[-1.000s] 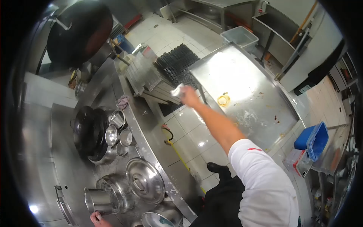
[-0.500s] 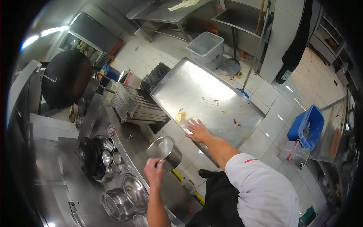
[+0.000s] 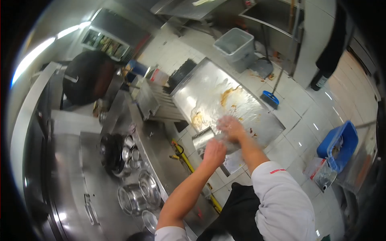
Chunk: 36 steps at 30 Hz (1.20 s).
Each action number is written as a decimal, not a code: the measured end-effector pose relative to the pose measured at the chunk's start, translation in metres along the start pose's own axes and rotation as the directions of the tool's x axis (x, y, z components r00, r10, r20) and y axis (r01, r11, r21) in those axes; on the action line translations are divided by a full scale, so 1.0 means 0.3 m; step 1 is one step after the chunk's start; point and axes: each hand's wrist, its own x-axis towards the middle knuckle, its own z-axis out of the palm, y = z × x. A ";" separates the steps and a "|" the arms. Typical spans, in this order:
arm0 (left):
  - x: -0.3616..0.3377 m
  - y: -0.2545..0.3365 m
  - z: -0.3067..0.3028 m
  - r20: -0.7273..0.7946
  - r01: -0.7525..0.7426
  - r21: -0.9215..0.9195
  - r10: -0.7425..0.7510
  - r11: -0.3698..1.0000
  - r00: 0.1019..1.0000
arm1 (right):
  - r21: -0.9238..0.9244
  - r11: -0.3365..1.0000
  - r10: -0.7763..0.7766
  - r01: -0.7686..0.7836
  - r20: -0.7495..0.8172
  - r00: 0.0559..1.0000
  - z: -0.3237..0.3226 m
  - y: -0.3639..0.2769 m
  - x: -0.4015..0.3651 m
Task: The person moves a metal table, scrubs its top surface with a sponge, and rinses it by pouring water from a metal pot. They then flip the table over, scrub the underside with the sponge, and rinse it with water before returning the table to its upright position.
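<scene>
My left hand (image 3: 215, 152) is closed on a steel pot (image 3: 203, 138), which is tipped on its side over the near edge of a large metal sheet (image 3: 257, 116). Wet, shiny streaks and brown and yellow food residue cover the sheet. Just beyond the pot, my right hand (image 3: 231, 127) is over the sheet, blurred by motion, with its fingers apart and nothing visible in them.
Left of me runs a steel counter (image 3: 161, 154) with several pots and lids. A black wok (image 3: 88, 76) stands farther back. Behind the sheet are a clear plastic bin (image 3: 235, 50) and a blue broom (image 3: 270, 99). A blue bin (image 3: 339, 142) stands at right.
My left hand has carried the pot from beside the counter to the sheet and tipped it. Liquid has spread across the sheet, shifting the residue. My right hand has moved right along it.
</scene>
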 end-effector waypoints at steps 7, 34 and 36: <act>-0.253 -0.176 0.126 -0.149 0.474 -0.438 -0.581 0.764 0.800 | -0.157 0.650 0.586 -0.744 -0.520 0.622 0.087 0.047 -0.065; -2.084 -0.437 0.853 0.370 0.814 -0.572 -0.917 -0.099 0.147 | 0.004 0.950 0.311 -0.312 -0.054 0.949 0.422 -0.512 -0.251; -2.050 -0.288 0.863 0.643 0.825 -0.558 -0.675 -0.089 0.362 | -0.045 0.921 0.384 -0.388 -0.075 0.920 0.434 -0.512 -0.229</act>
